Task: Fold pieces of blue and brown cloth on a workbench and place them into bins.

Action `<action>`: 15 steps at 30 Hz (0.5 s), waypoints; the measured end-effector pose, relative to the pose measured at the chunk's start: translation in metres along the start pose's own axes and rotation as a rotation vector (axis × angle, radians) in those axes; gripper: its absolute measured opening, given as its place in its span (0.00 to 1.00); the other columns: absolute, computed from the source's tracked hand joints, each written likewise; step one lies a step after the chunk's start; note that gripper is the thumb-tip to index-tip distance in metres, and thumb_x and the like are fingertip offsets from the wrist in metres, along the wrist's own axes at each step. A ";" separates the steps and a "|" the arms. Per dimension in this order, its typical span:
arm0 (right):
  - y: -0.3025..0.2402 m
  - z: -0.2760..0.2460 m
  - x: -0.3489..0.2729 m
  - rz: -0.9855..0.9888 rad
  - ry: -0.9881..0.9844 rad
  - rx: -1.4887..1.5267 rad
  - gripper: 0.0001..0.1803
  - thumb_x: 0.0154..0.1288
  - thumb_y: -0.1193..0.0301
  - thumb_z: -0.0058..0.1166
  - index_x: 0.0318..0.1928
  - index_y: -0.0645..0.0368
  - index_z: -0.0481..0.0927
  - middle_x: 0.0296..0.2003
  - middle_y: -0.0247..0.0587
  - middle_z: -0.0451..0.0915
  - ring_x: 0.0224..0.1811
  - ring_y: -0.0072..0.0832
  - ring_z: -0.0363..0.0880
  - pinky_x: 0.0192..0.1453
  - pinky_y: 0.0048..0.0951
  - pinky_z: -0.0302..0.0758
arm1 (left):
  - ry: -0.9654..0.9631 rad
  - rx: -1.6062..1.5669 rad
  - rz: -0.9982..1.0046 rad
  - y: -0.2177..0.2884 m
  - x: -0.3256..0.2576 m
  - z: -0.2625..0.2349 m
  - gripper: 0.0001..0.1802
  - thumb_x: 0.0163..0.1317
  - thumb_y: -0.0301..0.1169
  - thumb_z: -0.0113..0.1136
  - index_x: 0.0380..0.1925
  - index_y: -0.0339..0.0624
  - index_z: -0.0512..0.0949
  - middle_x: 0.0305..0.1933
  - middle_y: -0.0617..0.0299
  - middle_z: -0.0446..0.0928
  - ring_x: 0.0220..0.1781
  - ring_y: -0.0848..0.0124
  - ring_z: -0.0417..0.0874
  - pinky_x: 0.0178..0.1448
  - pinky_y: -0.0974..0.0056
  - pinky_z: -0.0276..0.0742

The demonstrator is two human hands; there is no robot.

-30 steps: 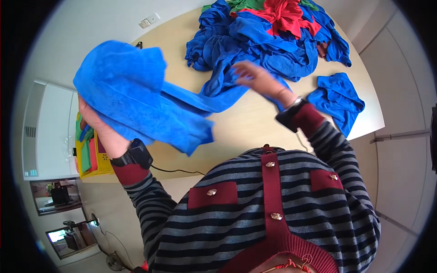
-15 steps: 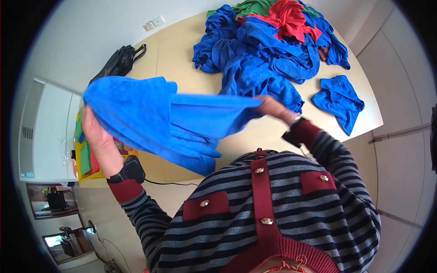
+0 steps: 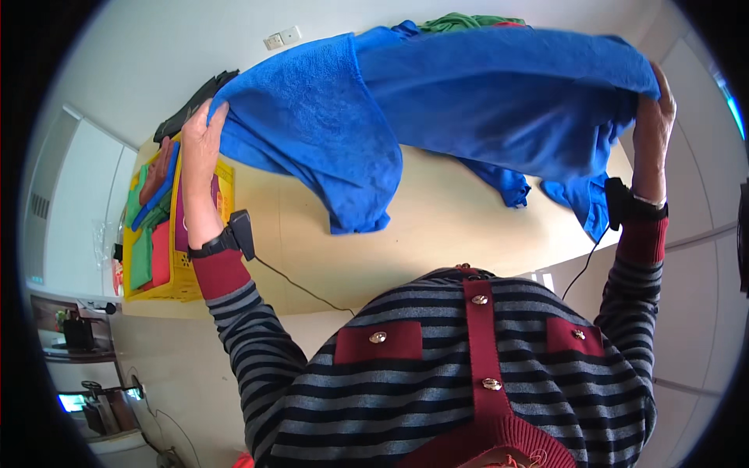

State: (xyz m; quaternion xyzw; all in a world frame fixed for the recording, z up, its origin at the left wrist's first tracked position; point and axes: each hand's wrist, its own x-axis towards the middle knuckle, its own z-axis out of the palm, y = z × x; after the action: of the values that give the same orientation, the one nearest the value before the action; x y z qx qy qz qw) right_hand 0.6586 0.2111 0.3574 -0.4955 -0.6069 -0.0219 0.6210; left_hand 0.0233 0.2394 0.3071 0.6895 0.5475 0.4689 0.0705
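A large blue towel (image 3: pixel 499 101) is stretched wide between my two hands, held above the table. My left hand (image 3: pixel 203 136) grips one end at the left, thumb over the cloth. At the far right, my right hand (image 3: pixel 655 117) clutches the other end; its fingers are partly behind the fabric. A loose flap of the towel hangs down toward the middle of the table. Behind it, most of a cloth heap is hidden; a green cloth (image 3: pixel 468 21) shows over the top edge. Another blue cloth (image 3: pixel 581 204) lies near my right wrist.
On the left of the pale wooden table (image 3: pixel 437 226) stands a yellow crate (image 3: pixel 187 281) with folded green, red, blue and brown cloths. A black bag (image 3: pixel 191 105) lies behind it by the wall. Cables run from the bands on both my wrists. White cabinets (image 3: pixel 702 164) stand at the right.
My right hand has swung far out to the right and away from me, spreading the bunched towel wide. My left hand has risen slightly, and the towel now covers most of the heap.
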 end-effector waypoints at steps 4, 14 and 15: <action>0.064 -0.039 -0.030 0.069 0.052 -0.153 0.15 0.66 0.74 0.51 0.52 0.60 0.82 0.41 0.38 0.84 0.46 0.24 0.81 0.53 0.26 0.76 | 0.071 0.206 -0.033 -0.050 -0.014 0.008 0.20 0.71 0.42 0.56 0.50 0.35 0.78 0.38 0.54 0.83 0.39 0.65 0.81 0.49 0.64 0.75; 0.097 -0.051 -0.090 0.181 -0.320 -0.127 0.15 0.66 0.83 0.52 0.52 0.61 0.81 0.41 0.31 0.82 0.48 0.19 0.78 0.57 0.22 0.73 | 0.118 0.358 -0.008 -0.067 0.010 -0.026 0.18 0.69 0.41 0.58 0.48 0.38 0.82 0.37 0.61 0.82 0.37 0.80 0.77 0.46 0.71 0.74; 0.096 -0.052 -0.091 0.178 -0.334 -0.124 0.15 0.66 0.83 0.52 0.52 0.61 0.81 0.41 0.31 0.82 0.48 0.19 0.78 0.57 0.22 0.73 | 0.121 0.361 -0.023 -0.062 0.011 -0.032 0.18 0.69 0.41 0.58 0.48 0.38 0.82 0.37 0.61 0.82 0.37 0.80 0.77 0.46 0.71 0.74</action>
State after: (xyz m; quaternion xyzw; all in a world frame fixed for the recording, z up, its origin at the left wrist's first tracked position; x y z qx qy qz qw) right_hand 0.7330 0.1739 0.2421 -0.5812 -0.6529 0.0781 0.4793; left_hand -0.0424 0.2593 0.2932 0.6553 0.6339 0.4027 -0.0820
